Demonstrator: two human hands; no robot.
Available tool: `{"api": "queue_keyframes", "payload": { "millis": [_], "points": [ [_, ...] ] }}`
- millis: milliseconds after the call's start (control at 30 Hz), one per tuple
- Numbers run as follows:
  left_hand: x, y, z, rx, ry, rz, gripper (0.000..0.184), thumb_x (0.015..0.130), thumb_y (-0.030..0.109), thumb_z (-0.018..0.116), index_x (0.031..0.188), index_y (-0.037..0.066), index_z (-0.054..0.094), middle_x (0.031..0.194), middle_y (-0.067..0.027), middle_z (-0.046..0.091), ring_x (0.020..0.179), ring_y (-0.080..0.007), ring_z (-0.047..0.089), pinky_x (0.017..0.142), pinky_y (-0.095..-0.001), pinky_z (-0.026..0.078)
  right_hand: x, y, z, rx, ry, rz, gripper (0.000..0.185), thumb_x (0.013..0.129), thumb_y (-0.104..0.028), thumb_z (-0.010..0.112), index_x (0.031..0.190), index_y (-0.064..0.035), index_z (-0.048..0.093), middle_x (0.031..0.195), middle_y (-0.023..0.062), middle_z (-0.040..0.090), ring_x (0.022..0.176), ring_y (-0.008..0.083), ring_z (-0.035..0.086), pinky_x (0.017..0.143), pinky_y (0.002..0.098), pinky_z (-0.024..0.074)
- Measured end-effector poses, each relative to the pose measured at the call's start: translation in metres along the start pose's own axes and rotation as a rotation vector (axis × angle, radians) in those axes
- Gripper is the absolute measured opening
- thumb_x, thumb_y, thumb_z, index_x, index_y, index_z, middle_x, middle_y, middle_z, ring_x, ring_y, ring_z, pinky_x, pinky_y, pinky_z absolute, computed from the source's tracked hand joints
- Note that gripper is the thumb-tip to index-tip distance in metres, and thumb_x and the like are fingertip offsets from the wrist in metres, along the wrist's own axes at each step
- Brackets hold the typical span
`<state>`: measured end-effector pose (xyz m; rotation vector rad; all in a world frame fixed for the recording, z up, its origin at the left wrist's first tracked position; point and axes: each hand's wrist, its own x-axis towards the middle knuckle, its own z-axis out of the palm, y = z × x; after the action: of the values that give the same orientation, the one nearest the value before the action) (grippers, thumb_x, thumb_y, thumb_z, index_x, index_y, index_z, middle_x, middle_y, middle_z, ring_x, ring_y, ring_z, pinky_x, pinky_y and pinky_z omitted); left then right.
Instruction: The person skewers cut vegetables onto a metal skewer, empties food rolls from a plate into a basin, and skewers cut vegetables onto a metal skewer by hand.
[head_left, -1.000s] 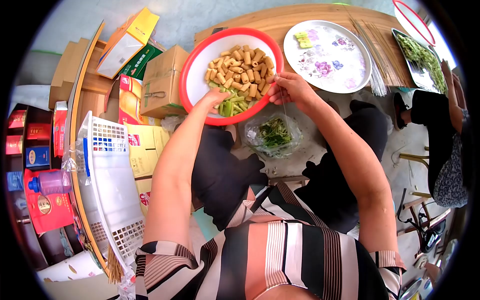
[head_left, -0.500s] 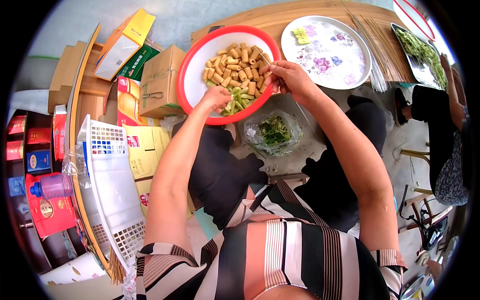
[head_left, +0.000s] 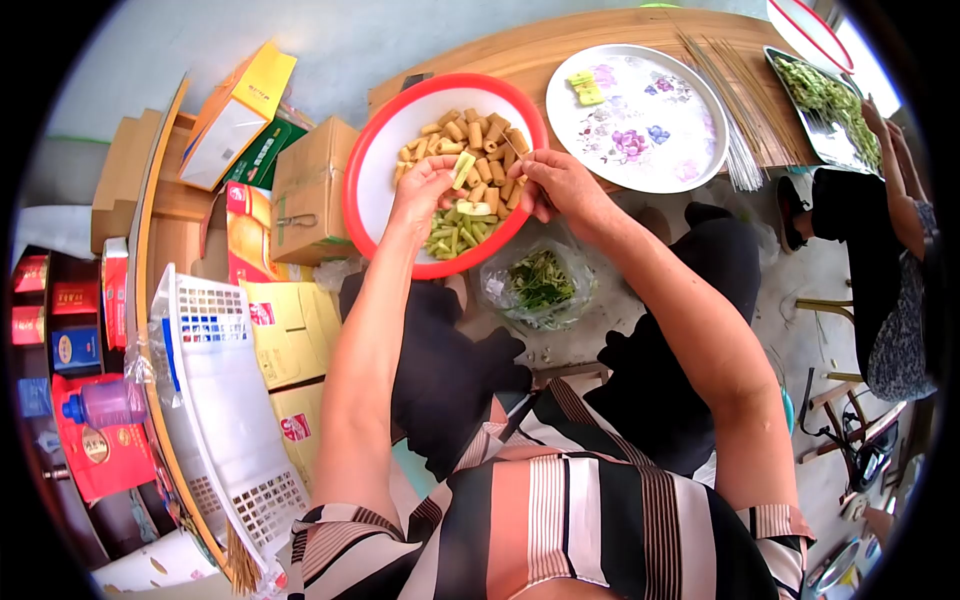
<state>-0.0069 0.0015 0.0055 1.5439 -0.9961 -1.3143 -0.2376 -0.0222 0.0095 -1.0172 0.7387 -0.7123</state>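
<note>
My left hand (head_left: 424, 192) pinches a pale green vegetable stem piece (head_left: 464, 170) above a white basin with a red rim (head_left: 354, 190). In my right hand (head_left: 562, 188), the fingers are closed on a thin skewer (head_left: 512, 146), its upper end pointing up and left over the basin. Short brown tube-shaped pieces (head_left: 480, 130) fill much of the basin, and cut green stem pieces (head_left: 462, 234) lie at its near side. To the right, a round white flowered tray (head_left: 640, 178) holds a few green pieces (head_left: 586, 88) near its left edge.
Thin sticks (head_left: 738, 150) lie right of the tray on the wooden table (head_left: 500, 62). Beyond them is a tray of shredded greens (head_left: 825, 105), beside another person's hands (head_left: 888, 135). A plastic bag of leaves (head_left: 540, 285) sits below the basin; a cardboard box (head_left: 312, 190) stands left.
My left hand has lifted a green stem piece out of the basin and moved up toward the skewer. My right hand has shifted slightly down and left. The whole view has also shifted a little.
</note>
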Motion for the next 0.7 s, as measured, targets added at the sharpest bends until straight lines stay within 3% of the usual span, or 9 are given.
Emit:
{"api": "queue_keyframes", "payload": {
  "millis": [33, 100, 233, 300, 367, 467, 700],
  "points": [
    [0.002, 0.001, 0.006, -0.007, -0.037, 0.111, 0.021, 0.088, 0.006, 0.055, 0.109, 0.005, 0.055, 0.094, -0.0024, 0.062, 0.066, -0.0046, 0.058, 0.049, -0.0145, 0.038, 0.003, 0.003, -0.001, 0.053, 0.019, 0.024, 0.022, 0.093, -0.015, 0.039, 0.091, 0.0002, 0.055, 0.055, 0.0062, 0.055, 0.039, 0.0111, 0.044, 0.039, 0.0238, 0.0352],
    [-0.004, 0.010, 0.026, -0.013, 0.016, 0.130, 0.022, 0.088, 0.006, 0.054, 0.111, 0.004, 0.056, 0.093, -0.0007, 0.063, 0.062, -0.0022, 0.053, 0.048, -0.0140, 0.034, 0.009, 0.006, -0.002, 0.068, 0.041, 0.057, 0.020, 0.093, -0.014, 0.039, 0.090, -0.0001, 0.054, 0.055, 0.0060, 0.053, 0.038, 0.0114, 0.041, 0.037, 0.0245, 0.0320],
    [-0.002, 0.002, 0.034, -0.045, -0.031, 0.280, 0.019, 0.088, 0.005, 0.055, 0.106, 0.004, 0.061, 0.086, -0.0002, 0.063, 0.063, -0.0032, 0.055, 0.055, -0.0160, 0.044, 0.014, 0.009, 0.003, 0.221, 0.018, 0.185, 0.020, 0.093, -0.015, 0.039, 0.093, 0.0000, 0.053, 0.054, 0.0023, 0.044, 0.039, 0.0098, 0.033, 0.037, 0.0237, 0.0246],
    [0.001, -0.007, 0.034, -0.061, -0.080, 0.282, 0.018, 0.090, 0.005, 0.050, 0.106, 0.001, 0.059, 0.090, -0.0019, 0.064, 0.072, -0.0065, 0.058, 0.061, -0.0187, 0.046, 0.017, 0.010, 0.005, 0.236, -0.005, 0.225, 0.021, 0.094, -0.015, 0.038, 0.096, 0.0004, 0.052, 0.054, 0.0008, 0.040, 0.041, 0.0086, 0.031, 0.038, 0.0229, 0.0230],
    [0.000, -0.005, 0.037, -0.085, -0.108, 0.300, 0.020, 0.088, 0.002, 0.050, 0.106, 0.002, 0.061, 0.092, -0.0035, 0.063, 0.073, -0.0082, 0.059, 0.068, -0.0206, 0.049, 0.019, 0.012, 0.010, 0.298, -0.038, 0.210, 0.019, 0.092, -0.016, 0.042, 0.087, -0.0019, 0.053, 0.052, -0.0002, 0.041, 0.040, 0.0093, 0.030, 0.037, 0.0238, 0.0199],
    [-0.001, -0.002, 0.043, -0.109, -0.178, 0.282, 0.029, 0.092, 0.006, 0.044, 0.118, -0.002, 0.054, 0.110, -0.0133, 0.058, 0.097, -0.0200, 0.060, 0.089, -0.0310, 0.048, 0.019, 0.012, 0.016, 0.295, -0.031, 0.191, 0.020, 0.093, -0.020, 0.046, 0.085, -0.0035, 0.054, 0.052, -0.0015, 0.040, 0.040, 0.0083, 0.029, 0.038, 0.0232, 0.0195],
    [-0.012, 0.013, 0.047, -0.618, -0.391, 0.169, 0.040, 0.093, 0.013, 0.043, 0.128, -0.006, 0.042, 0.121, -0.0179, 0.053, 0.112, -0.0237, 0.053, 0.098, -0.0381, 0.041, 0.023, 0.010, 0.015, 0.307, 0.033, 0.143, 0.021, 0.091, -0.026, 0.055, 0.084, -0.0055, 0.054, 0.053, -0.0045, 0.036, 0.042, 0.0061, 0.028, 0.038, 0.0215, 0.0202]
  ]
}}
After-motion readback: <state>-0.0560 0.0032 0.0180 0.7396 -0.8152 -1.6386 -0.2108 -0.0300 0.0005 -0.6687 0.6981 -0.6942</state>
